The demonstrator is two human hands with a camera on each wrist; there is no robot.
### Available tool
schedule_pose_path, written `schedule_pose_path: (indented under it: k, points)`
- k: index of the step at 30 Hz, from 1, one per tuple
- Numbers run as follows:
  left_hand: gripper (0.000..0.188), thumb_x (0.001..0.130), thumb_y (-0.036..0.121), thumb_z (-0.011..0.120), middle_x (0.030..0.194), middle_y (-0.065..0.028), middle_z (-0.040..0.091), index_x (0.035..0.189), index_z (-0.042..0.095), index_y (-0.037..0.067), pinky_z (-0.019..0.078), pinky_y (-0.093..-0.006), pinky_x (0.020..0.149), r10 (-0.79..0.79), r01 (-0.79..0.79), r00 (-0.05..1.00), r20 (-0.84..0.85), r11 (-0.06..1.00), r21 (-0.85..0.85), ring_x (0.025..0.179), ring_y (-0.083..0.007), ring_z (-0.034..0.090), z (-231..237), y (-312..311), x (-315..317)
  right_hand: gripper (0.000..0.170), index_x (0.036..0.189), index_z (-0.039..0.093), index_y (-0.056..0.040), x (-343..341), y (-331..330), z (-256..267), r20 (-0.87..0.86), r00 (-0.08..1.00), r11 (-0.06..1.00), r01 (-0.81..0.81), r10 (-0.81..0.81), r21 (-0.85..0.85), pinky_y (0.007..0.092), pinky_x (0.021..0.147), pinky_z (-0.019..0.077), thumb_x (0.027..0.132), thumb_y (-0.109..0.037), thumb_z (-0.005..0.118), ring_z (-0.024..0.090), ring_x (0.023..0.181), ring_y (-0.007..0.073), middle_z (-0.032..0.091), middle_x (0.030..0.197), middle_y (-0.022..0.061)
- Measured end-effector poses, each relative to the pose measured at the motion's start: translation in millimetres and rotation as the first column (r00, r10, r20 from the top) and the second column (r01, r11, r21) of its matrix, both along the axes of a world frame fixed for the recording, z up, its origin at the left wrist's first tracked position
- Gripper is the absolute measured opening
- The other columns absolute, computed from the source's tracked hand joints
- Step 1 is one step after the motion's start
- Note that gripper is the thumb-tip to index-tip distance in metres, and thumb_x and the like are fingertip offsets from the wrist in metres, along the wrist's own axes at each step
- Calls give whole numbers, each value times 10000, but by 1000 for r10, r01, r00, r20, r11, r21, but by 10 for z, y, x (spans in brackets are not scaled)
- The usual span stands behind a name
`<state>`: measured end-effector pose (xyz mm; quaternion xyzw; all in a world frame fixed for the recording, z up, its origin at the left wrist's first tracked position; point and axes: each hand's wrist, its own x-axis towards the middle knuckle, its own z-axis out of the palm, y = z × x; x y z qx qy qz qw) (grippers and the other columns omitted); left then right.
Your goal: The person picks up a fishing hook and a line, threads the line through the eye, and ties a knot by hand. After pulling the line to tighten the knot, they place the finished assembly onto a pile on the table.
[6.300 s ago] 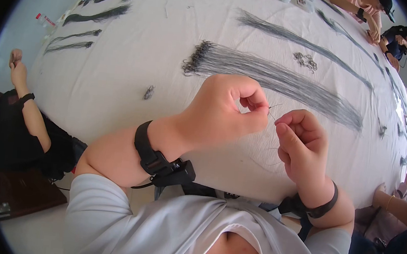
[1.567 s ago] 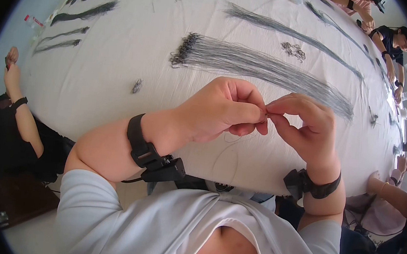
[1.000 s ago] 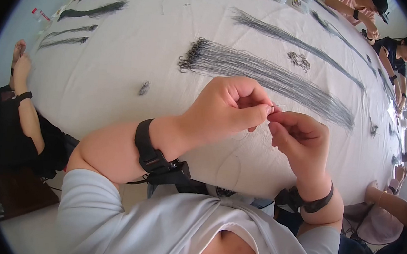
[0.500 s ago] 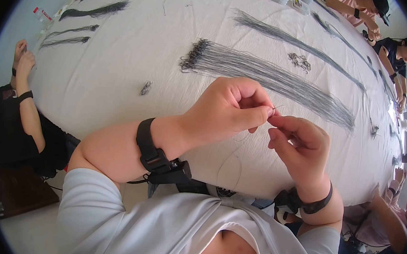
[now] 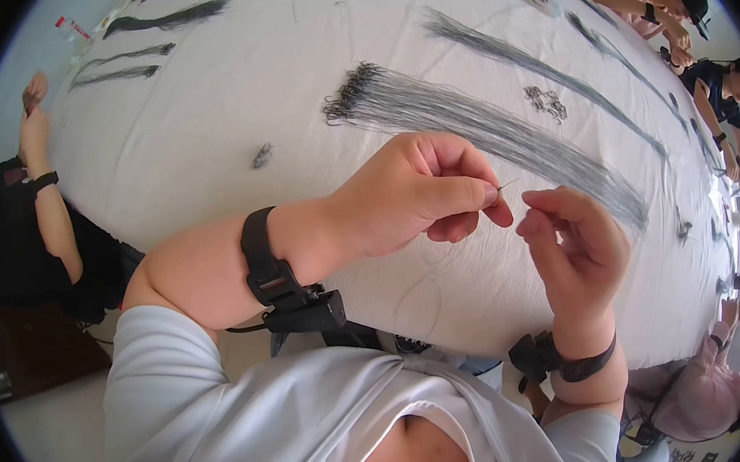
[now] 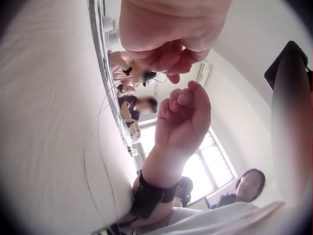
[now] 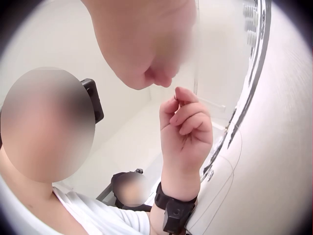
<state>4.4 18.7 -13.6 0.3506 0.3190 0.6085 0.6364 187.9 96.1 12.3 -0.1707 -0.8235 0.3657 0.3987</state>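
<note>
Two hands are working above the tabletop (image 5: 192, 134): the left hand (image 5: 419, 187) is pinching one thin dark strand (image 5: 505, 186) between thumb and finger, its tip pointing toward the right hand (image 5: 577, 251). That right grip is standing slightly parted at the fingertips, and I can't tell whether it's holding any line. A gap is separating the two hands. Beyond them, one wide grey bundle (image 5: 496, 129) is lying slantwise, one narrower bundle (image 5: 538, 63) is running farther off, one loose heap (image 5: 546, 104) sitting between. Four dark bundles (image 5: 163, 22) are lying leftward; white cloth is stretching past one small clump (image 5: 261, 155) to the near edge.
</note>
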Motion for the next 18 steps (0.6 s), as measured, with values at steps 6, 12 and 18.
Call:
schedule_pose_path:
  k: [6, 12, 18]
  points:
    - [48, 885, 40, 566, 836, -146, 670, 888, 613, 31, 396, -209, 466, -57, 58, 998, 37, 998, -38, 549, -97, 515, -11, -2, 1, 175, 846, 621, -4, -6, 56, -21, 29, 999, 990, -43, 40, 132, 206, 510, 450, 717, 80, 706, 587, 607, 100, 635, 744, 54]
    - [44, 897, 49, 573, 820, -144, 670, 894, 612, 30, 400, -210, 470, -95, 96, 995, 34, 995, -27, 565, -97, 534, -23, -8, 14, 196, 839, 615, -7, -21, 43, -24, 30, 998, 995, -61, 58, 81, 205, 513, 463, 708, 37, 756, 596, 609, 95, 636, 743, 52]
    - [45, 899, 52, 574, 820, -150, 672, 902, 607, 22, 407, -211, 477, -127, 127, 992, 17, 992, -21, 574, -97, 542, -34, -10, 19, 229, 852, 611, -4, -3, 63, -34, 53, 997, 996, -68, 65, 56, 203, 518, 474, 705, -13, 786, 611, 619, 91, 626, 726, 46]
